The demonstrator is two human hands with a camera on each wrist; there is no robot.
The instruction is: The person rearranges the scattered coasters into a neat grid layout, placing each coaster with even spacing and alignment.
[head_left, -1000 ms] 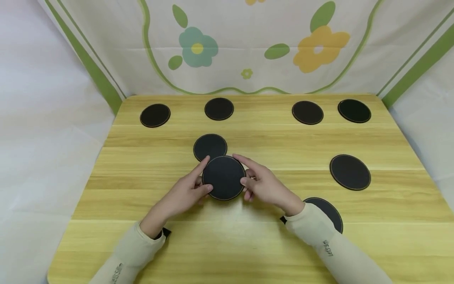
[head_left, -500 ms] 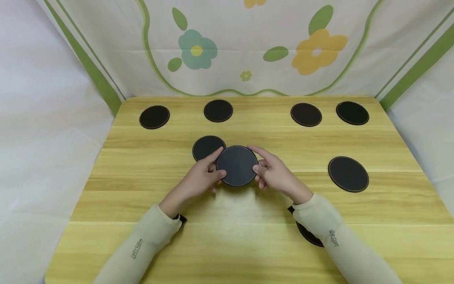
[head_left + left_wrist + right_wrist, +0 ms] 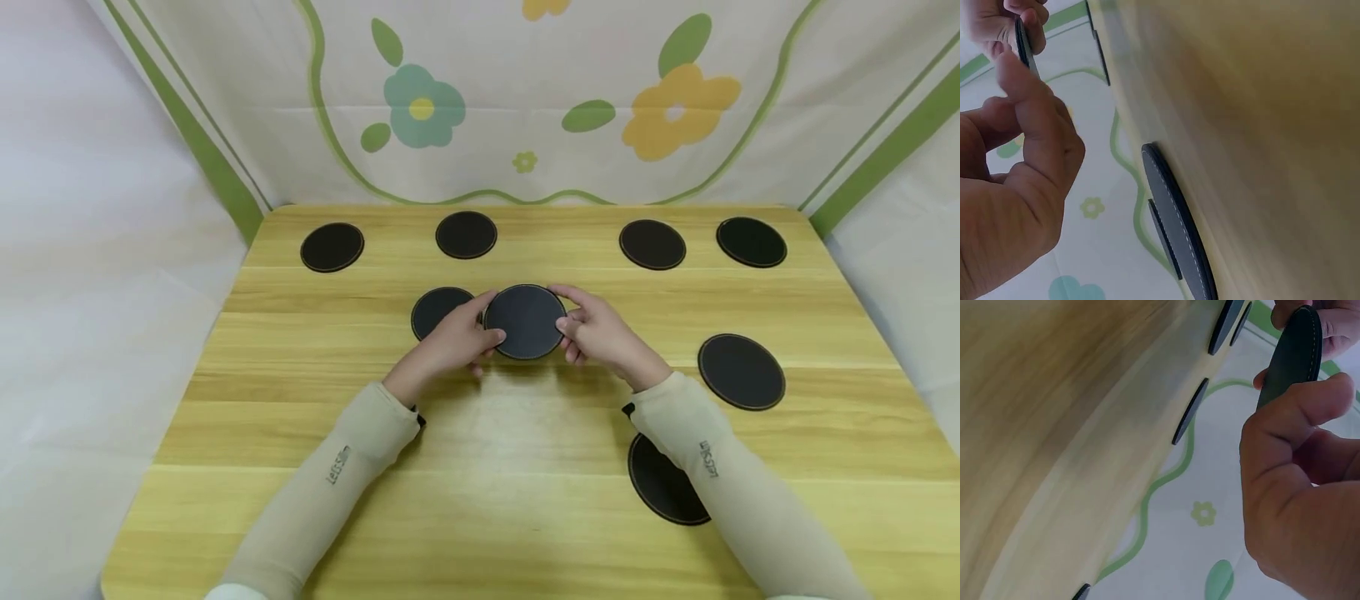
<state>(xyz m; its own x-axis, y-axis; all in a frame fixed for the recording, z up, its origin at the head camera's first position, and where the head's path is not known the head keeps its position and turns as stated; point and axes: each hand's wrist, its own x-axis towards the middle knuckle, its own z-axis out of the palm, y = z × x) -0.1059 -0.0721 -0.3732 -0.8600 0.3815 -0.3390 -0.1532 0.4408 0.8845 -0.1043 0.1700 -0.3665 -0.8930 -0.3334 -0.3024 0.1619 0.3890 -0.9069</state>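
Observation:
A round black coaster [image 3: 527,322] with a stitched rim is held above the table between both hands. My left hand [image 3: 459,335] pinches its left edge, thumb on top. On the opposite edge, my right hand [image 3: 602,335] pinches it the same way. Seen from the right wrist, the held coaster [image 3: 1294,356] is nearly edge-on and off the surface; from the left wrist, only a thin part of it [image 3: 1024,44] shows. Another black coaster [image 3: 437,312] lies on the table just left of the held one, partly covered by my left hand.
On the wooden table [image 3: 465,517] lie more black coasters: far left [image 3: 332,247], far middle [image 3: 467,235], far right [image 3: 652,245] and its neighbour [image 3: 752,242], and right [image 3: 741,372]. One coaster [image 3: 666,483] sits partly under my right sleeve. A flowered curtain [image 3: 495,100] hangs behind.
Both hands have carried the held coaster away from me and to the right, past the coaster it overlapped in view. The coasters on the table have stayed put.

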